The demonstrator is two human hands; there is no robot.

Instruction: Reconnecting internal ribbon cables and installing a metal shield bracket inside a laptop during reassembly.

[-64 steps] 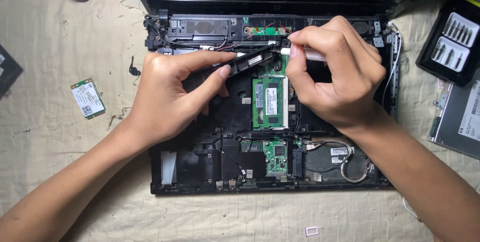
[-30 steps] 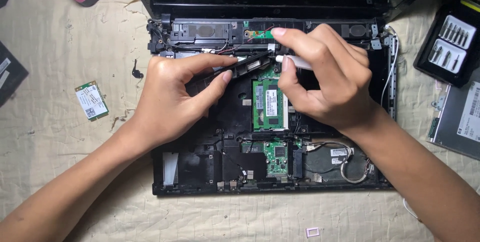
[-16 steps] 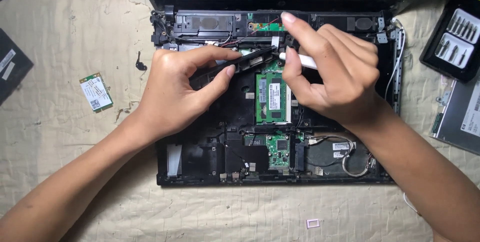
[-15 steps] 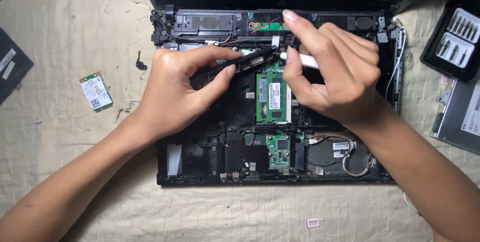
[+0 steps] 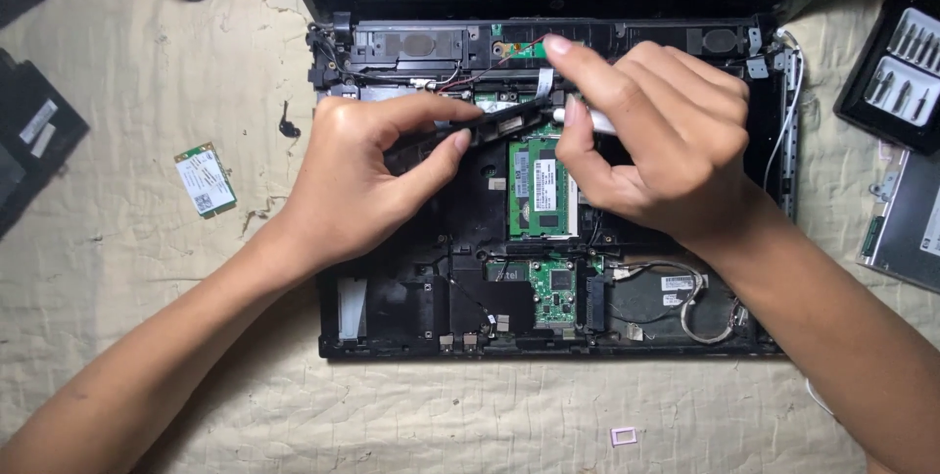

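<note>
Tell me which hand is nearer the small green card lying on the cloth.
Left. The left hand is just right of the small green card; the right hand is farther right, across the laptop.

A wrinkled beige quilted cloth covers the work surface.

A: How is the scene lit?

B: Even, warm, fairly bright light is cast from above. Only soft shadows are thrown beneath the left hand and right hand.

A: Any glare or blur?

B: Faint glare is seen on the pale cloth. The dark laptop chassis is rendered murky, and fine detail is softened throughout.
</note>
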